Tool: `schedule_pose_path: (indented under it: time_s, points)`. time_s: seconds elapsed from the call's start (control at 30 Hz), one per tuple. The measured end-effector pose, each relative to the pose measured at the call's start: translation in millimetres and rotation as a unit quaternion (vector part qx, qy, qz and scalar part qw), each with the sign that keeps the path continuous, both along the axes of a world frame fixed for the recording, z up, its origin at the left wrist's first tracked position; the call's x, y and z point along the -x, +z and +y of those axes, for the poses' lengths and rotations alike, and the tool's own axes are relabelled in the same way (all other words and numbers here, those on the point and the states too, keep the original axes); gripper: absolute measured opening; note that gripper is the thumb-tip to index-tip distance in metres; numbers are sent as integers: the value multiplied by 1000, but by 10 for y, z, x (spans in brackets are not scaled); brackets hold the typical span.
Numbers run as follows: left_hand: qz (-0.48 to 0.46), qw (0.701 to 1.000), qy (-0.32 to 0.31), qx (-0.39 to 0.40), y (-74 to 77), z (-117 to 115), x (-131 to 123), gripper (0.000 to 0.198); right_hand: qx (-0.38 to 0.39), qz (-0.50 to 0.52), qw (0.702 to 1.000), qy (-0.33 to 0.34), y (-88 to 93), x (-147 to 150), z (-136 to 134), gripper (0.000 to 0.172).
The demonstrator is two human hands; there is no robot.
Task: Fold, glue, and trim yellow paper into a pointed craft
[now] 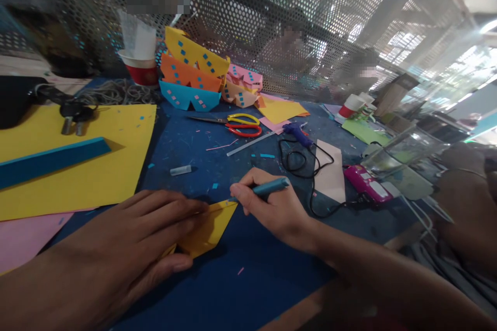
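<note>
A folded piece of yellow paper (207, 230) lies on the blue tabletop in front of me. My left hand (151, 235) rests flat over its left part, fingers stretched out and pressing it down, hiding much of it. In my right hand (267, 204) is a blue-green pen (272, 186), held in a writing grip. The pen's tip end meets the paper's upper edge near its right corner; the exact tip is too small to make out. A small blue paper square (215, 186) lies just beyond the yellow paper.
Scissors (243, 125), a glue gun (298, 134) with a coiled cord, a glue stick (250, 144) and a pink power strip (368, 184) lie beyond my hands. Paper masks (190, 95) stand behind. Yellow sheets (132, 165) carry a blue strip (54, 160) and keys (73, 114) at left.
</note>
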State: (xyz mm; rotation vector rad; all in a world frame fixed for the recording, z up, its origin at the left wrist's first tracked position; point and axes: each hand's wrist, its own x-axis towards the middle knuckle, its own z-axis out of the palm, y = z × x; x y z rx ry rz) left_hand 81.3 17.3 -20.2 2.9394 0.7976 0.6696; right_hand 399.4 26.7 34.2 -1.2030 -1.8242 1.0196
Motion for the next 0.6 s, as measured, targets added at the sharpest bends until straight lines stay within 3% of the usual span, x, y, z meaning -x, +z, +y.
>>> schedule_pose_path:
  time_s: [0.17, 0.37, 0.5, 0.6]
  points:
    - [-6, 1000, 9, 16, -51, 17, 49, 48, -56, 56, 996, 31, 21, -67, 61, 37]
    - [-19, 999, 18, 31, 50, -20, -49, 47, -171, -112, 972, 113, 14, -178, 129, 16]
    - [-41, 998, 15, 42, 119, -22, -95, 45, -159, -207, 954, 147, 60, -228, 137, 32]
    - [-32, 999, -6, 38, 174, 52, -89, 44, -154, -219, 950, 162, 85, -255, 141, 34]
